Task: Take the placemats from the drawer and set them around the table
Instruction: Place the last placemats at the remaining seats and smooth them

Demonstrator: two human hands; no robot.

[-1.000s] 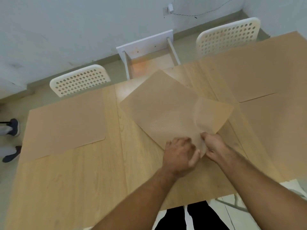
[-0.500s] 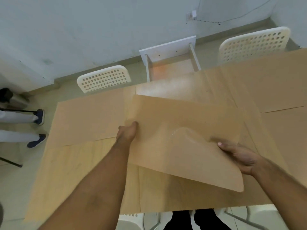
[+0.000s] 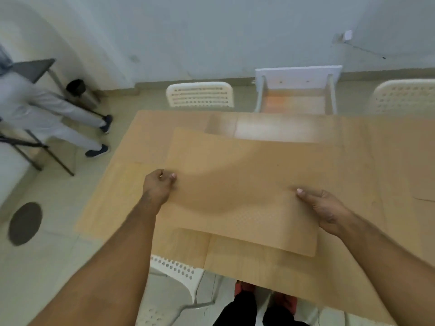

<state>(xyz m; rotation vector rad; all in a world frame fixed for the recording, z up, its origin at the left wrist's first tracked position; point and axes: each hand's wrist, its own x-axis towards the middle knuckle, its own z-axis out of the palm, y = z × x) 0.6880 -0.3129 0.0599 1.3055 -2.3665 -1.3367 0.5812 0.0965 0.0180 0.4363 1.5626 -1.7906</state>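
Note:
A tan placemat (image 3: 235, 184) hangs just above the near left part of the wooden table (image 3: 113, 208), sagging in the middle. My left hand (image 3: 159, 184) pinches its left edge and my right hand (image 3: 322, 208) grips its right edge. Another placemat (image 3: 164, 135) lies flat at the far left of the table, partly under the held one. A further placemat (image 3: 388, 149) lies on the right side. The white drawer (image 3: 297, 95) stands open beyond the table's far edge, and its wooden bottom shows bare.
White perforated chairs stand at the far side (image 3: 200, 94), far right (image 3: 404, 95) and near edge (image 3: 174, 271). A person in light clothes (image 3: 47, 114) is at the left by a metal-legged table (image 3: 33, 69). A round dark floor cover (image 3: 24, 223) lies lower left.
The view has swung left. My hands have spread apart to opposite edges of the placemat, flattened it out and carried it toward the near left part of the table.

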